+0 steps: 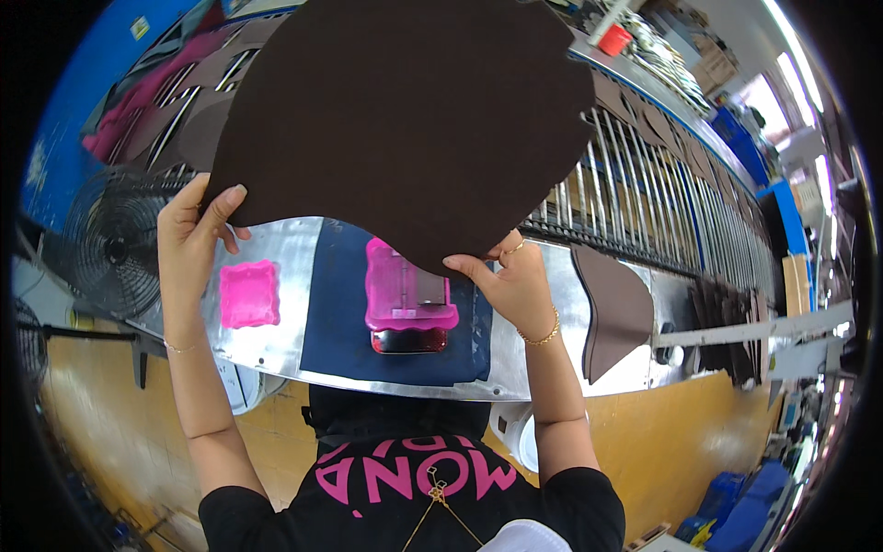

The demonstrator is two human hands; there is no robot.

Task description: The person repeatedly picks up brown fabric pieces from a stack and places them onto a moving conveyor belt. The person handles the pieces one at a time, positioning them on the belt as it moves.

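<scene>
A large dark brown sheet with curved edges [405, 120], perhaps fabric or leather, is held up in front of me and fills the upper middle of the view. My left hand [198, 221] pinches its lower left corner, thumb on the near face. At its lower right edge, my right hand [501, 281] grips it between thumb and fingers. Below it a pink scalloped tray [412, 319] rests on a dark blue mat [340, 313], partly hidden by the sheet. A dark red glossy object [409, 341] sits at the tray's near side.
A smaller pink scalloped dish [250, 294] lies left on the metal table [285, 248]. Stacked brown cut pieces [612, 313] lie to the right. Beyond runs a conveyor of metal rods [644, 189] carrying more pieces. A black fan [115, 239] stands left; a pale metal bar [745, 329] juts in from the right.
</scene>
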